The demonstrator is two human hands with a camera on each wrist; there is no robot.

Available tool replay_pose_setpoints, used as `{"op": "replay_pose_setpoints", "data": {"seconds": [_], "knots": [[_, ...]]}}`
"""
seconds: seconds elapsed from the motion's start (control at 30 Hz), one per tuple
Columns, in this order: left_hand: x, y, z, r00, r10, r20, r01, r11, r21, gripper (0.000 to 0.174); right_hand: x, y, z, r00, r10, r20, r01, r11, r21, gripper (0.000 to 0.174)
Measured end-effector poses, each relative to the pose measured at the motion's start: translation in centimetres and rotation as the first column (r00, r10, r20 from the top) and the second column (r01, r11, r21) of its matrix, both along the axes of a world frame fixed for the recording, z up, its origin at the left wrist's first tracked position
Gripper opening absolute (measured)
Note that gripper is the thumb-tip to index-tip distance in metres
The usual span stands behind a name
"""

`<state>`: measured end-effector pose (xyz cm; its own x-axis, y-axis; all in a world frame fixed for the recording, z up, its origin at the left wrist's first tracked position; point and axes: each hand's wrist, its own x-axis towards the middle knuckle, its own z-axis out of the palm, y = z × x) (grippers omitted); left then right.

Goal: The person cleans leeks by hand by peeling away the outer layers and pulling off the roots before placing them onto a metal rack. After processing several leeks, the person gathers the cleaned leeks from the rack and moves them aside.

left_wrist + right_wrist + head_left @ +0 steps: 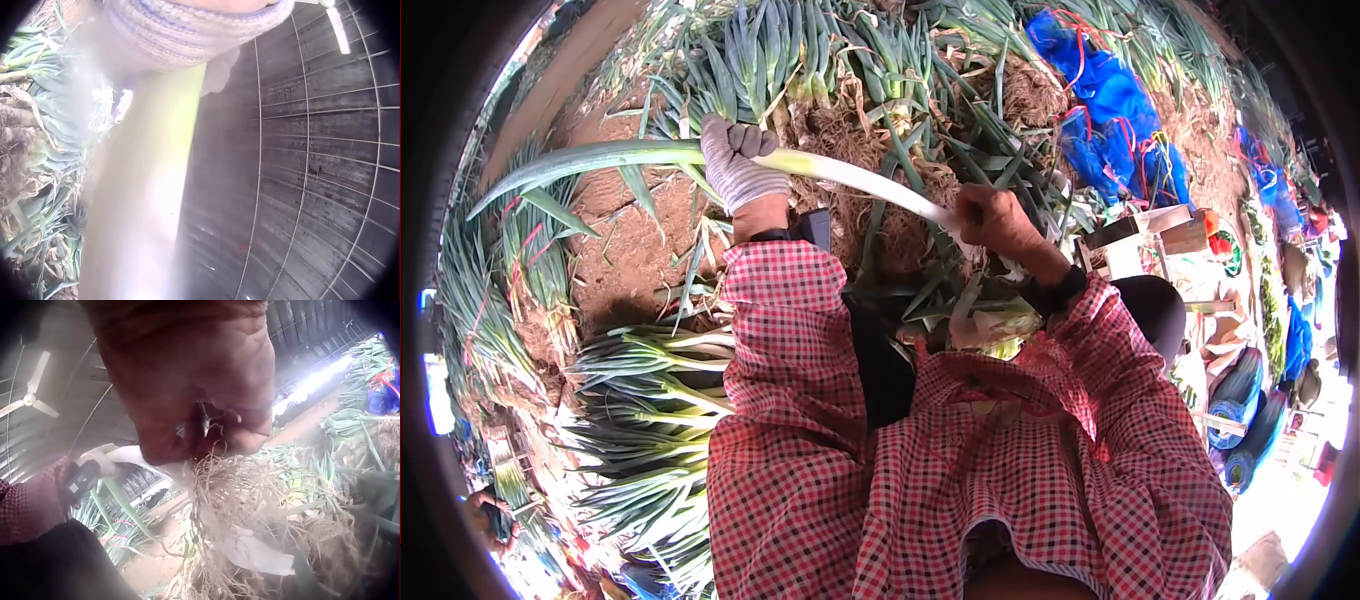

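A long green onion [855, 178] stretches across in front of me, its green leaves to the left and its white end to the right. My left hand [738, 165], in a grey striped glove, grips it where green turns to white. In the left wrist view the pale stalk [147, 187] runs down from the glove cuff. The bare right hand [1005, 225] is curled at the white root end. Stringy roots [222, 494] hang under that fist in the right wrist view, and a small shiny metal piece [205, 419] shows between its fingers; I cannot tell what it is.
Piles of green onions [785, 55] with dry roots lie ahead, and another row [650, 430] spreads at the lower left. Blue netting [1115, 110] with red ties is at the upper right. Wooden pieces [1145, 235] and blue rolls [1240, 410] stand to the right.
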<state>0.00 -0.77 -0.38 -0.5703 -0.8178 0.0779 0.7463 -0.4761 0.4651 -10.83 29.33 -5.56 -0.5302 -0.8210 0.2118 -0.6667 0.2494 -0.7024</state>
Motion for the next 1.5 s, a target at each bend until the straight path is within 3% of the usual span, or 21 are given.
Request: {"op": "replay_pose_setpoints", "data": {"seconds": [0.2, 0.3, 0.4, 0.47, 0.5, 0.57, 0.67, 0.73, 0.83, 0.93, 0.97, 1.07, 1.1, 1.13, 1.17, 1.2, 1.23, 1.3, 1.33, 1.4, 1.5], "knots": [[0.2, 0.5, 0.3, 0.871, -0.344, -0.35, 0.269, 0.932, -0.245, 0.033, 0.2, 0.2, -0.4, 0.989, -0.139, 0.049, 0.135, 0.989, 0.067, 0.012], [0.1, 0.0, 0.2, 0.782, -0.462, -0.418, 0.338, 0.879, -0.338, 0.035, -2.0, 0.9, -4.4, 0.92, -0.216, 0.326, 0.241, 0.97, -0.035, 0.011], [0.8, -0.2, 0.7, 0.766, -0.447, -0.462, 0.376, 0.895, -0.241, 0.038, -3.6, 2.5, -6.6, 0.578, -0.547, 0.605, 0.661, 0.749, 0.046, 0.01], [1.1, -0.2, 0.9, 0.888, -0.259, -0.381, 0.233, 0.966, -0.113, 0.041, -6.9, 6.3, -11.8, 0.491, -0.606, 0.625, 0.769, 0.639, 0.015, 0.01], [1.2, -0.3, 0.7, 0.939, -0.152, -0.309, 0.138, 0.988, -0.068, 0.041, -5.6, 6.4, -9.9, 0.51, -0.762, 0.399, 0.798, 0.593, 0.112, 0.026], [1.0, -1.0, 0.1, 0.98, 0.0, -0.198, -0.001, 1.0, -0.002, 0.042, -4.6, 6.4, -11.2, 0.59, -0.314, 0.744, 0.623, 0.763, -0.173, 0.043], [0.9, -1.2, -0.4, 0.985, 0.116, -0.125, -0.099, 0.986, 0.135, 0.043, -0.9, 5.3, -6.7, 0.667, 0.002, 0.745, 0.306, 0.911, -0.277, 0.061], [0.9, -0.7, 0.0, 0.984, 0.155, -0.087, -0.138, 0.975, 0.176, 0.044, 1.3, 3.1, -2.5, 0.336, 0.327, 0.883, 0.341, 0.832, -0.438, 0.055], [1.2, -0.9, -0.3, 0.984, 0.15, -0.094, -0.135, 0.98, 0.147, 0.045, 1.4, 0.6, -0.9, 0.61, 0.369, 0.701, 0.3, 0.711, -0.636, 0.03], [1.3, -1.1, -0.5, 0.985, 0.131, -0.114, -0.118, 0.987, 0.111, 0.043, 0.0, 0.2, -1.7, 0.572, 0.084, 0.816, 0.558, 0.689, -0.462, 0.026], [1.3, -1.1, -0.6, 0.986, 0.147, -0.079, -0.136, 0.983, 0.125, 0.043, -0.5, 0.6, -1.9, 0.725, -0.058, 0.686, 0.464, 0.777, -0.425, 0.025], [1.3, -0.6, 0.0, 0.983, 0.186, 0.004, -0.185, 0.97, 0.156, 0.041, -2.0, 1.7, -4.0, 0.799, -0.279, 0.533, 0.48, 0.83, -0.284, 0.023], [1.3, -0.1, 0.5, 0.981, 0.191, 0.018, -0.191, 0.968, 0.163, 0.04, -2.3, 1.9, -4.2, 0.571, -0.02, 0.82, 0.604, 0.688, -0.404, 0.022], [1.4, 0.1, 0.8, 0.98, 0.196, 0.029, -0.198, 0.966, 0.169, 0.04, -3.0, 3.0, -5.3, 0.595, -0.261, 0.76, 0.658, 0.702, -0.274, 0.015], [1.7, -0.3, 0.5, 0.985, 0.17, 0.0, -0.169, 0.979, 0.117, 0.04, -4.3, 4.3, -7.1, 0.393, 0.011, 0.92, 0.737, 0.595, -0.321, 0.014], [1.9, -0.9, -0.2, 0.984, 0.164, -0.064, -0.159, 0.984, 0.083, 0.04, -8.3, 8.7, -12.0, -0.047, 0.287, 0.957, 0.719, 0.674, -0.166, 0.023], [2.2, -1.9, -1.0, 0.978, 0.163, -0.129, -0.158, 0.986, 0.042, 0.04, -6.7, 9.2, -12.3, -0.013, 0.204, 0.979, 0.886, 0.455, -0.083, 0.024], [2.6, -2.5, -0.5, 0.96, 0.272, -0.065, -0.273, 0.962, -0.004, 0.04, -5.3, 13.2, -14.9, 0.435, -0.59, 0.68, 0.573, 0.764, 0.297, 0.03], [2.2, -1.1, 0.7, 0.939, 0.344, -0.014, -0.344, 0.939, 0.019, 0.038, -5.3, 15.0, -17.2, 0.671, -0.684, 0.285, 0.425, 0.671, 0.607, 0.04], [1.6, -1.0, -0.4, 0.969, 0.248, 0.015, -0.246, 0.966, -0.074, 0.033, -2.3, 14.2, -17.9, 0.932, -0.328, -0.156, 0.316, 0.52, 0.793, 0.049], [-0.8, 1.6, 0.5, 0.989, 0.087, -0.119, -0.113, 0.966, -0.234, 0.04, 3.2, 5.7, -9.5, 0.982, -0.076, -0.171, 0.153, 0.851, 0.502, 0.059]]}}
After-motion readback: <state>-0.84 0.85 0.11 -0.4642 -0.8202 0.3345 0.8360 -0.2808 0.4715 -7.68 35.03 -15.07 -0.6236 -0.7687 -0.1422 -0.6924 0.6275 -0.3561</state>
